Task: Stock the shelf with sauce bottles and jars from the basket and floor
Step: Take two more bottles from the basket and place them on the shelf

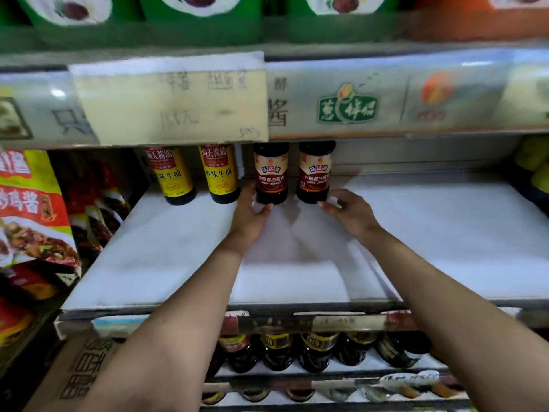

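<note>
Two dark soy sauce bottles with brown-and-cream labels stand at the back of the white shelf. My left hand cups the base of the left bottle, thumb against its left side and fingertips curled at its front. My right hand sits just right of and below the right bottle, fingers relaxed, fingertips near its base and holding nothing. Two yellow-labelled soy sauce bottles stand to their left. The basket and the floor are out of view.
Red and yellow sauce pouches fill the bay to the left. A paper price sign hangs from the shelf edge above. The shelf below holds several dark bottles. Green items sit at the far right.
</note>
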Demonstrator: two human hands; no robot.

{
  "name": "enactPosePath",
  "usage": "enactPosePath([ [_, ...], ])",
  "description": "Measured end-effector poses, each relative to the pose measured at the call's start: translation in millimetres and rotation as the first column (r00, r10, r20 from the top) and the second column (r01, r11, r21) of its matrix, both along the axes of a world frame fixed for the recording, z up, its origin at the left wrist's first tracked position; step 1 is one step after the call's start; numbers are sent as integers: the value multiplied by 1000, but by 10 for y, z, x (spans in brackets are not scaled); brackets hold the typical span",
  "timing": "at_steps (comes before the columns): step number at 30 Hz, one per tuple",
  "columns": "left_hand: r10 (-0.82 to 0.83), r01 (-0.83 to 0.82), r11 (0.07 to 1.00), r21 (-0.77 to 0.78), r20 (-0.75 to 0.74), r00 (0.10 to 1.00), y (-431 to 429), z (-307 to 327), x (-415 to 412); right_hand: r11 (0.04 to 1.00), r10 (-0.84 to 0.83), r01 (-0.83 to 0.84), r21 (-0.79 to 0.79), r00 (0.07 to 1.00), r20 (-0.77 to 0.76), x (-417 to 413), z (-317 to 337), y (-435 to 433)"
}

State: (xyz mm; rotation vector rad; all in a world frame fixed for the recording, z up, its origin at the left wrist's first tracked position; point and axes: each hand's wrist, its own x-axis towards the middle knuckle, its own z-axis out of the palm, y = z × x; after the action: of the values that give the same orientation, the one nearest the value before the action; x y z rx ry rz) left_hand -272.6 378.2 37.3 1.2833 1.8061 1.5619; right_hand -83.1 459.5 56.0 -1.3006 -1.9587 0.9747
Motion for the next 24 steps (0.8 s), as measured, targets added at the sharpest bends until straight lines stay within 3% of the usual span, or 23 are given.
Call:
enactPosePath([
  [3,23,-22,1000,-19,39,999,-232,83,156,1000,23,-23,-17,999,-34,173,7,-210],
  [6,114,-104,992,-66,175,978,-474,196,278,997,71,-73,-31,994,-81,291,86,-428],
  [8,138,-137,990,-20,245,960,-656,297,341,994,87,-95,-52,988,-126,357,139,-539],
  [14,155,-153,988,-30,258,954,-1293,455,563,967,230,-249,-44,938,-260,420,233,-848],
  [24,431,-434,899,-64,318,844,-2787,327,941,756,612,-651,-64,738,-284,78,223,-1914],
])
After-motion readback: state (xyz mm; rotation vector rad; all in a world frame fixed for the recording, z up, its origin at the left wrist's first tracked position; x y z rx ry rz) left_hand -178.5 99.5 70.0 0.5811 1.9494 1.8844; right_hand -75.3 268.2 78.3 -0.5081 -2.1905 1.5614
